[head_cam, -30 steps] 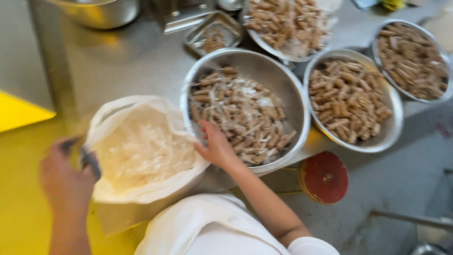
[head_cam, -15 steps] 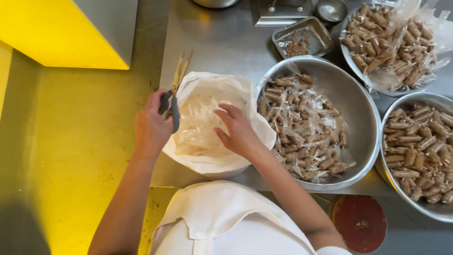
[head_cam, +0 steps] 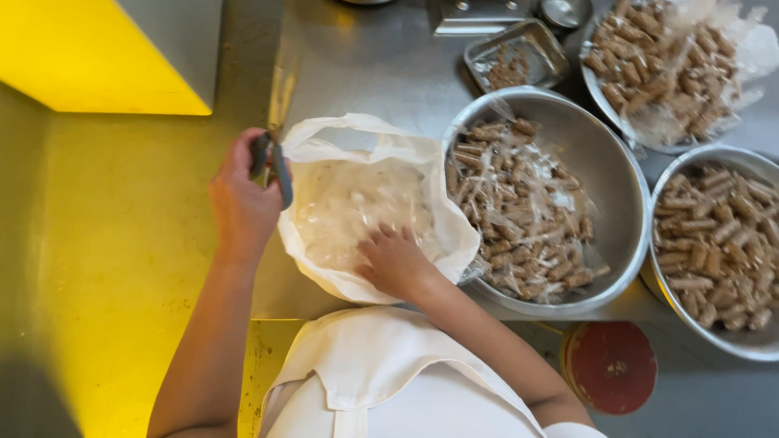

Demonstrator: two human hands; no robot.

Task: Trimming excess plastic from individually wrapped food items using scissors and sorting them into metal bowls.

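Plastic bag [head_cam: 365, 207] — white, mouth spread wide — sits on the steel table [head_cam: 373, 65] at its near left edge, just left of the nearest steel bowl [head_cam: 604, 174] and touching its rim. Pale, film-wrapped pieces fill the bag's bottom. The left hand [head_cam: 239, 203] pinches the bag's left rim while closed round dark-handled scissors [head_cam: 272, 166], their blades pointing to the far side. The right hand [head_cam: 393, 264] is inside the bag's mouth at the near side, fingers spread and pressing down on the contents; whether it grips any piece I cannot tell.

The nearest bowl holds brown wrapped sticks [head_cam: 519, 211] under loose clear film. Further right stands a second bowl [head_cam: 714, 251] of the same sticks, and at the far right a third heap [head_cam: 657, 61] on plastic, with a small metal tray [head_cam: 511, 57] beside it. A red round stool seat [head_cam: 610, 367] shows below the table edge.

Judging by the hands, the step is filling or settling the bag — the left keeps the mouth open while the right works inside. Any next reach calls for that rim to stay held open and the scissor tips kept clear of the thin plastic.
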